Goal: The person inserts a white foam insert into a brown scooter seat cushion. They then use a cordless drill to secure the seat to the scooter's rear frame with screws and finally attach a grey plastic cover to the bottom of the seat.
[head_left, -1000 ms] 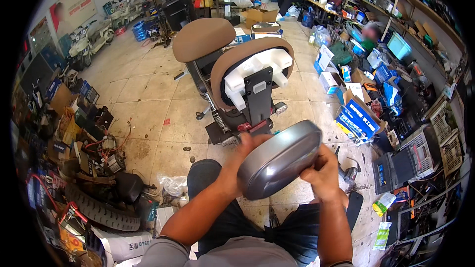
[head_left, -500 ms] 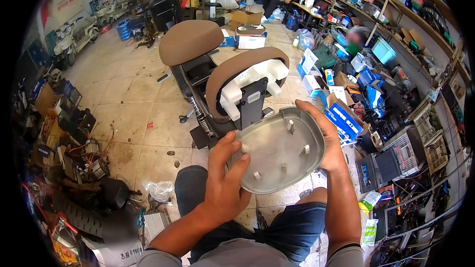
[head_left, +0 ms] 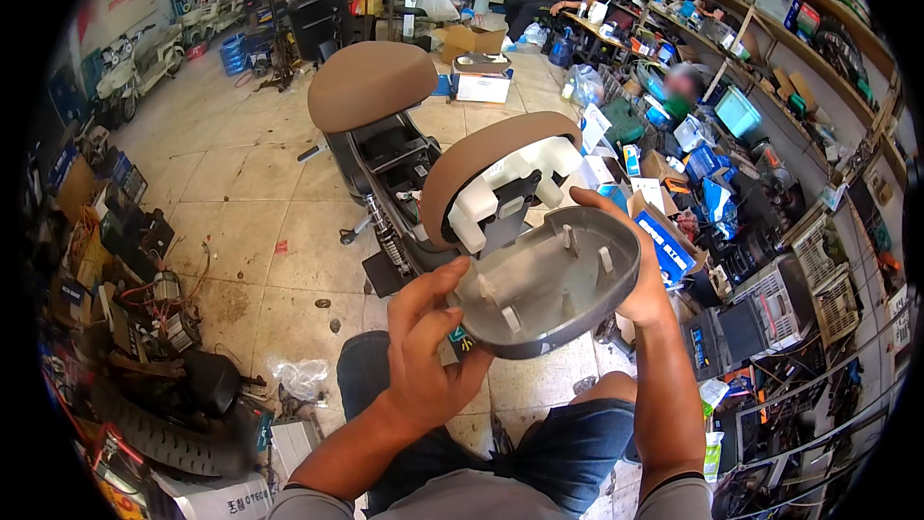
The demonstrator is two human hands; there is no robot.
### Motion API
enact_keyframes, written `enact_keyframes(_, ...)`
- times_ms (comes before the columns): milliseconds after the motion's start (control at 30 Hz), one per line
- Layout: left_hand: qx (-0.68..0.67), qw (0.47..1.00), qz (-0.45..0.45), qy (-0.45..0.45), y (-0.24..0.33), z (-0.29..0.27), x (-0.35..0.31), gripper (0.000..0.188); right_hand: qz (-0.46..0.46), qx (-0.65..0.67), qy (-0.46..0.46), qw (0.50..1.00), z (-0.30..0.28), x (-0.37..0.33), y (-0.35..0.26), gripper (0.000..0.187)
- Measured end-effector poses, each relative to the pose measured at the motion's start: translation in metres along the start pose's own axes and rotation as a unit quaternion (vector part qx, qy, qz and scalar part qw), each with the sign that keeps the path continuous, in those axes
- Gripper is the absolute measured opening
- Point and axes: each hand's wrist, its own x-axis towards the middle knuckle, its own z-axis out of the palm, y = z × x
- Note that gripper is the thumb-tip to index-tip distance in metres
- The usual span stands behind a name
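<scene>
Between my hands is a grey plastic shell cover (head_left: 544, 284), rounded at the corners, its hollow side up with several short posts inside. My left hand (head_left: 430, 356) grips its left end, thumb and fingers curled at the rim. Around the right end wraps my right hand (head_left: 647, 279). Just beyond the cover, a brown padded cushion (head_left: 481, 159) stands tipped up, its white blocks (head_left: 525, 178) and a black plate facing me. It is on a scooter (head_left: 390, 197) whose brown seat (head_left: 371, 87) lies farther off. A coiled shock absorber (head_left: 390, 236) shows at the scooter's side.
Boxes, bags and parts crowd the right below shelves (head_left: 808, 48). On the left lie a tyre (head_left: 159, 424), wires and motor parts. A plastic bag (head_left: 300, 377) rests on the tiled floor (head_left: 241, 231). At the back, a person (head_left: 568, 0) sits near a cardboard box (head_left: 472, 40).
The cover has tipped flatter, so its near outer wall now shows. Both hands keep their hold on it and have turned slightly. The view has shifted a little.
</scene>
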Motion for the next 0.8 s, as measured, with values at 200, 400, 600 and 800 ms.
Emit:
enact_keyframes(200,0.091,0.994,-0.043,0.035,0.012,-0.007,0.029,0.063,-0.004,0.106,-0.026,0.994,0.002,0.008,0.003,0.067)
enact_keyframes(400,0.136,0.984,-0.094,0.061,0.017,-0.008,0.05,0.062,0.016,0.093,-0.011,0.995,-0.001,0.016,-0.002,0.057)
enact_keyframes(600,0.124,0.986,-0.096,0.06,0.013,-0.001,0.05,0.063,0.004,0.07,0.041,0.997,0.008,0.014,-0.004,0.057)
enact_keyframes(800,0.113,0.988,-0.074,0.07,0.009,-0.003,0.046,0.062,-0.012,0.063,0.037,0.997,0.009,0.014,-0.004,0.057)
